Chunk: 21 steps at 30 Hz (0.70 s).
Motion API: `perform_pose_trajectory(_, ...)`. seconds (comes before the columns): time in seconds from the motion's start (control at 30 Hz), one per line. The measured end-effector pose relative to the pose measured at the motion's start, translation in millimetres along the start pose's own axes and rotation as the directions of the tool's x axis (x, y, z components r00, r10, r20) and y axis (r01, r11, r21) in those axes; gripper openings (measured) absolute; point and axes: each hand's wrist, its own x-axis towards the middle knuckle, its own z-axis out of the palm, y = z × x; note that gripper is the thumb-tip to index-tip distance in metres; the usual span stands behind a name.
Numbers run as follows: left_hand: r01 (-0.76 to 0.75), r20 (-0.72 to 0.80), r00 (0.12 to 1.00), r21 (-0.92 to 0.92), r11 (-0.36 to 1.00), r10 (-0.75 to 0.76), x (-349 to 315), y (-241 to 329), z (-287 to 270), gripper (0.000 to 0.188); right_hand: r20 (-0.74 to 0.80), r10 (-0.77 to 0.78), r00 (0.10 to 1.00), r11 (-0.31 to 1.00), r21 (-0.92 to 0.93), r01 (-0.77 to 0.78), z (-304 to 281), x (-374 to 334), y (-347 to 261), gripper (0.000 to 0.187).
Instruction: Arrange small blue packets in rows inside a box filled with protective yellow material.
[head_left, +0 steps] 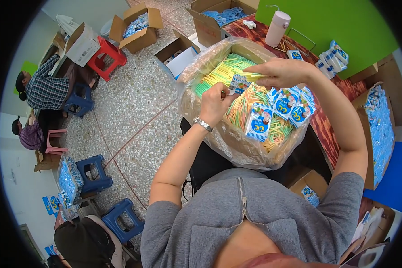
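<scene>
My left hand [215, 106], with a metal watch at the wrist, pinches the edge of a small blue-and-white packet [240, 84]. My right hand [279, 73] is closed on a small bunch of thin yellow sticks [253, 75] at the packet's upper end; whether their tips are inside it I cannot tell. Below both hands stands a large box lined with clear plastic [193, 108], full of thin green, yellow and pink sticks [218, 73]. On top of the sticks, at the right and front, lie several blue-and-white packets [258, 123].
A red-patterned table [322, 129] at the right bears a pink bottle [278, 29] and stacked packets [332, 59]. Open cartons [137, 27] stand at the back. Blue stools [123, 219] and a red stool [107, 58] are at the left, where other people [44, 85] sit.
</scene>
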Motion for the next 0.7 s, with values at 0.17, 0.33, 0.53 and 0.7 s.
perform_pose_trajectory(0.17,-0.133,-0.039,0.990,0.065,0.989,0.135,-0.9,-0.9,-2.9,0.027,0.232,0.182,0.956,0.980,-0.122,-0.157,-14.4,7.4,-15.2,0.049)
perform_pose_trajectory(0.33,-0.236,-0.039,0.970,0.090,0.967,0.241,0.3,0.0,-5.8,0.024,0.316,0.176,0.932,0.983,-0.108,-0.149,-23.4,16.6,-2.6,0.048)
perform_pose_trajectory(0.53,-0.247,-0.033,0.968,0.070,0.967,0.249,0.1,-0.5,-9.4,0.026,0.355,0.168,0.920,0.986,-0.065,-0.155,-25.1,22.5,1.4,0.045)
perform_pose_trajectory(0.7,-0.266,-0.032,0.963,0.045,0.963,0.267,0.3,3.3,-8.0,0.028,0.352,0.175,0.919,0.984,-0.041,-0.171,-19.7,21.8,1.0,0.022)
